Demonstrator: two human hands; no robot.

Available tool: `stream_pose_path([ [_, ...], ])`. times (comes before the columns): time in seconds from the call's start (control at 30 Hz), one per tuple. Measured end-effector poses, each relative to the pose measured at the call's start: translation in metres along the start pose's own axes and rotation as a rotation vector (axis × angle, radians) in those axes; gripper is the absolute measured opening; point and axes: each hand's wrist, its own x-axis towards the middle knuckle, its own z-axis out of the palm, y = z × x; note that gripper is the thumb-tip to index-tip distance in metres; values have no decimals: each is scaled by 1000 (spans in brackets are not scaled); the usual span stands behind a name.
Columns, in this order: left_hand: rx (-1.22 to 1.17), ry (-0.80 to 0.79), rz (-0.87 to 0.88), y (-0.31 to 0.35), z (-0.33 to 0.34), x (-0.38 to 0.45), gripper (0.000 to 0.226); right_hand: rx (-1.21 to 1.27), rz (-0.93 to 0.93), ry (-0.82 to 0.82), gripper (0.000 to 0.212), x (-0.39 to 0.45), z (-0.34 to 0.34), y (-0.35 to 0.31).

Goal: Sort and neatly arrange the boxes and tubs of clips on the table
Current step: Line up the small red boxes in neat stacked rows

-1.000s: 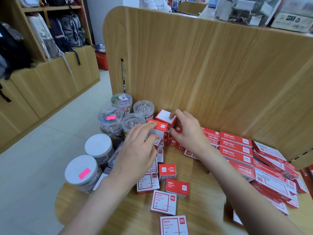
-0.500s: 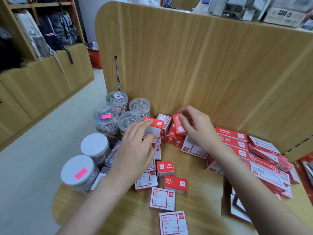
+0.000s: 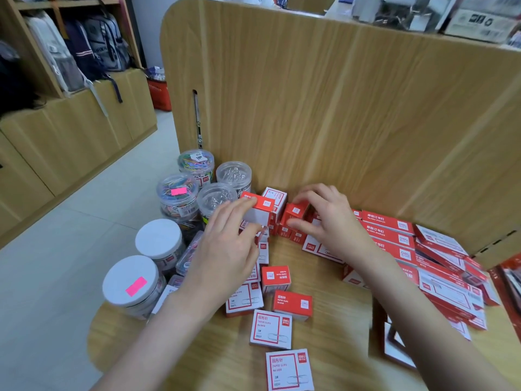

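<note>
Moved: right hand (image 3: 327, 218) has turned its pinched small red cardboard clip box (image 3: 294, 214) upright beside the back-panel stack; left hand (image 3: 225, 244) grips a red-and-white box (image 3: 259, 211) there. Stacking underway.

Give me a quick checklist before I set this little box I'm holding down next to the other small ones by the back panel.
1. Left hand grips the small red and white box between fingers and thumb: ok.
2. Right hand steadies the red box in the group by the wooden back panel: ok.
3. A free gap for the held box in that group: cannot tell, the hands hide it.
4. Clear tubs of clips close on the left, upright: ok, but near the held box.
5. Loose paper clip boxes in front sorted: not ok, scattered at angles.
</note>
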Motion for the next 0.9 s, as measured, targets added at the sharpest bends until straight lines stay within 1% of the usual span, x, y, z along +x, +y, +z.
stream_pose_path([
  [0.07, -3, 0, -2, 0, 1, -1, 27, -44, -13, -38, 41, -2, 1, 2],
  [0.23, -23, -3, -3, 0, 0, -1, 28, -83, 11, -63, 42, 0, -3, 3],
  [0.33, -22, -12, -8, -1, 0, -1, 27, -283, -24, -7, 43, -5, -1, 3],
  [0.4, -21, -12, -7, -1, -2, -1, 26, -297, -14, 42, 43, -8, 1, -1],
  [0.43, -19, -11, -3, -2, -2, 0, 27, -236, -14, 66, 43, -10, -1, -3],
  [0.5, -19, -8, 6, -3, -3, 2, 29, 5, -42, 63, 38, -15, -8, -10],
  [0.53, -17, -11, 10, -4, -3, 2, 30, 132, -77, 4, 36, -20, -13, -14],
  [0.57, -13, -16, 14, -4, -2, 1, 30, 226, -115, -99, 36, -25, -16, -20],
  [0.6, -6, -22, 17, -4, -1, 0, 30, 269, -141, -219, 37, -31, -16, -25],
  [0.67, 8, -33, 20, -3, 2, -2, 30, 228, -161, -422, 39, -38, -9, -32],
  [0.7, 6, -36, 21, -3, 2, -2, 30, 186, -160, -460, 37, -39, -6, -33],
  [0.77, -29, -21, 21, -3, 0, -2, 30, 171, -136, -434, 30, -39, -3, -32],
  [0.8, -60, 3, 17, -2, -3, -1, 29, 216, -108, -398, 26, -38, -5, -32],
  [0.87, -132, 83, 14, 1, -10, -3, 26, 410, -14, -312, 22, -37, -14, -30],
  [0.9, -163, 122, 21, 4, -14, -4, 26, 540, 35, -262, 23, -36, -21, -28],
])
